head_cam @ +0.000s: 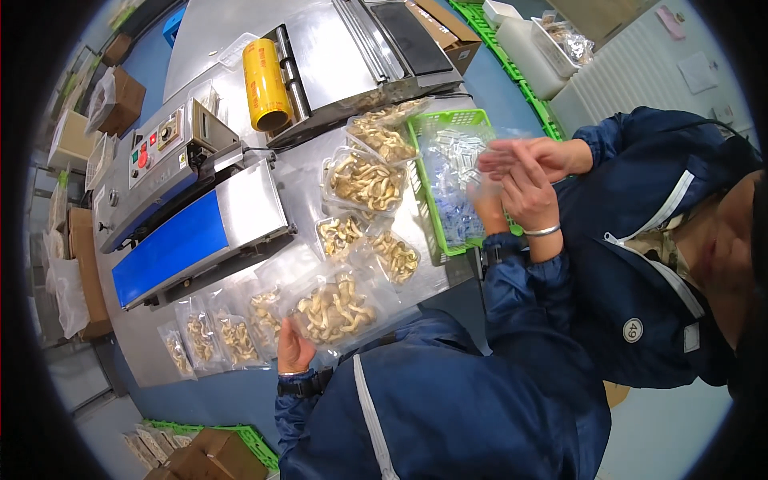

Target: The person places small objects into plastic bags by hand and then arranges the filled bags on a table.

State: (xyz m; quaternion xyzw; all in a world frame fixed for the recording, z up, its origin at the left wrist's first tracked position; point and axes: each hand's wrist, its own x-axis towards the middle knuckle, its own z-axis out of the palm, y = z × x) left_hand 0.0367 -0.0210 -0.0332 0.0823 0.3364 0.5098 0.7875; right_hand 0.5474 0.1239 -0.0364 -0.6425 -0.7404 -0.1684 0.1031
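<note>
My left hand (pixel 295 349) grips the lower left edge of a clear plastic bag of mushrooms (pixel 336 309). My right hand (pixel 491 207) is over the right side of a green plastic basket (pixel 441 231); it is blurred and partly behind a co-worker's hands, so its fingers cannot be made out. Small white-and-clear packets (pixel 459 150) and blue-tinted packets (pixel 453 213) fill the basket. Beside it sit clear trays of mushrooms (pixel 367 180), with smaller mushroom packs (pixel 396 258) nearer me. Several bagged mushroom packs (pixel 237 339) lie in a row along the table's near edge.
A co-worker's hands (pixel 531 174), one wrist wearing a silver bracelet, reach in from the right. On the steel table (pixel 306 174) stand a sealing machine (pixel 162 162) with a blue conveyor belt (pixel 174 246) and a film wrapper with a yellow film roll (pixel 264 84). Cardboard boxes (pixel 210 456) lie below.
</note>
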